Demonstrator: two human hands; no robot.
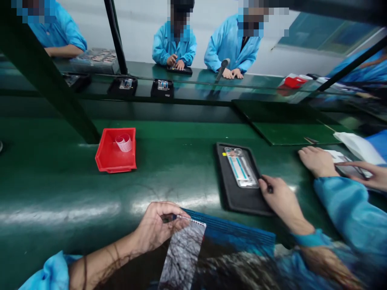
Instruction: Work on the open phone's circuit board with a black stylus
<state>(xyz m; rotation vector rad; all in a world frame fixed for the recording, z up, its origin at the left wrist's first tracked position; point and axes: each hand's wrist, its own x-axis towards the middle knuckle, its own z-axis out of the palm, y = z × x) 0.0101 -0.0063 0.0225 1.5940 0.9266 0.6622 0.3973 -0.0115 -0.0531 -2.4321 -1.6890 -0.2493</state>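
My left hand [159, 223] is closed at the near edge of the bench, its thumb and fingers pinching the top of a pale strip [184, 253] with a row of dark marks along its edge. Beside and behind that strip is a blue ribbed sheet [236, 231], its lower part covered by strands of hair. To the right, my right hand [279, 195] grips the right edge of a black tray [238, 201]. Inside the tray lies an opened phone body [242, 169] with blue-and-white strips and a yellow tab at its upper left.
A red bin [116, 163] holds a curled pale strip [123, 143]. Close on my right are a co-worker's hand [319, 161] and other hand [371, 173]. A green board [290, 125] lies behind. Across the bench, people in blue work near black trays [122, 92].
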